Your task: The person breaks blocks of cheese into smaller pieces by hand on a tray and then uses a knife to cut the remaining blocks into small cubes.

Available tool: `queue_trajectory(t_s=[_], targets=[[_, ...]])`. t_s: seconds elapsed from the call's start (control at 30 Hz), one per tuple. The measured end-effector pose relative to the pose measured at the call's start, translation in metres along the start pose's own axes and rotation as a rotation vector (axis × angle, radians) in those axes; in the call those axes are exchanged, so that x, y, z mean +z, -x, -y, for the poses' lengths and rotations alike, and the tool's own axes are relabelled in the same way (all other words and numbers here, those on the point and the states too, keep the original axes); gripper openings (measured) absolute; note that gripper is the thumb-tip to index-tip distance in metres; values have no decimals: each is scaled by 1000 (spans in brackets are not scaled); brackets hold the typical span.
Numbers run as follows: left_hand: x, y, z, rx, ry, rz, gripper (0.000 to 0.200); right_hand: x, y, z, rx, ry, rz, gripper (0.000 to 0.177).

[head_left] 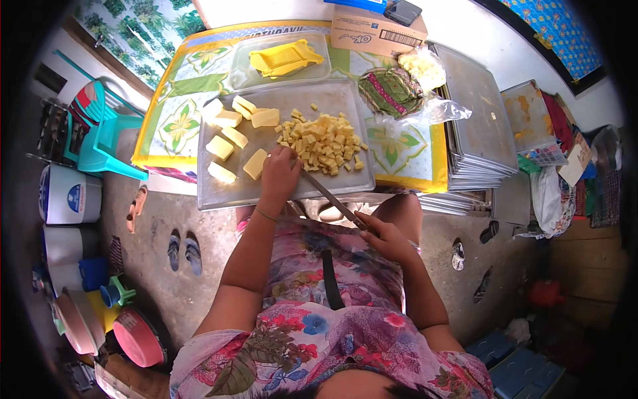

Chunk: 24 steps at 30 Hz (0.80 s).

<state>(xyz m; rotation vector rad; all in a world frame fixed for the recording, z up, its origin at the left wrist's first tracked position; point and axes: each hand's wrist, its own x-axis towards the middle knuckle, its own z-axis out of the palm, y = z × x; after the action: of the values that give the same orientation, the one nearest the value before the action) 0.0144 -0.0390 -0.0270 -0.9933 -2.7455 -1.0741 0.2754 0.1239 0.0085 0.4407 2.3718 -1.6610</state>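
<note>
Pale-yellow rectangular blocks [266, 118] are being kept left of small pale-yellow cubes [325, 141] on grey metal tray [232, 194], apparently for separation, while long grey-bladed knife [329, 195] is being gripped by right hand [391, 241], left hand [282, 171] being held curled near cubes, grasp untellable.

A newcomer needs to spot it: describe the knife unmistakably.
Find the yellow-edged tablecloth, then the big metal tray on it. The right hand holds the knife, its blade slanting over the tray's near edge. Unlike the small yellow cubes beyond it, it is long, thin and dark-handled.
</note>
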Motion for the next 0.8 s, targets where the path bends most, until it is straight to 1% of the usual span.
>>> queue_trajectory(t_s=[0.03, 0.13, 0.23, 0.33, 0.43, 0.53, 0.63, 0.73, 0.8], targets=[[-1, 0, 1, -8, -2, -5, 20, -1, 0, 0, 18, 8, 13, 54], [-3, 9, 4, -206, 299, -135, 15, -1, 2, 5, 26, 31, 2, 53], [-7, 30, 10, -272, 632, -182, 13, -1, 3, 7, 11, 21, -9, 51], [-12, 55, 16, -318, 497, -107, 19, 6, 1, 5, -71, 13, -37, 51], [-14, 66, 20, -44, 288, -192, 22, 10, -4, 13, -19, 57, 26, 51], [-19, 72, 18, -62, 111, -147, 28, 19, -8, 15, -80, 144, 27, 53], [-17, 75, 20, -127, 189, -160, 33, 22, -10, 24, -68, 262, 58, 54], [-18, 75, 19, -118, 156, -183, 38, 27, -11, 26, -135, 368, -2, 54], [-16, 74, 21, -115, 135, -182, 39, 27, -12, 31, -124, 394, -5, 54]])
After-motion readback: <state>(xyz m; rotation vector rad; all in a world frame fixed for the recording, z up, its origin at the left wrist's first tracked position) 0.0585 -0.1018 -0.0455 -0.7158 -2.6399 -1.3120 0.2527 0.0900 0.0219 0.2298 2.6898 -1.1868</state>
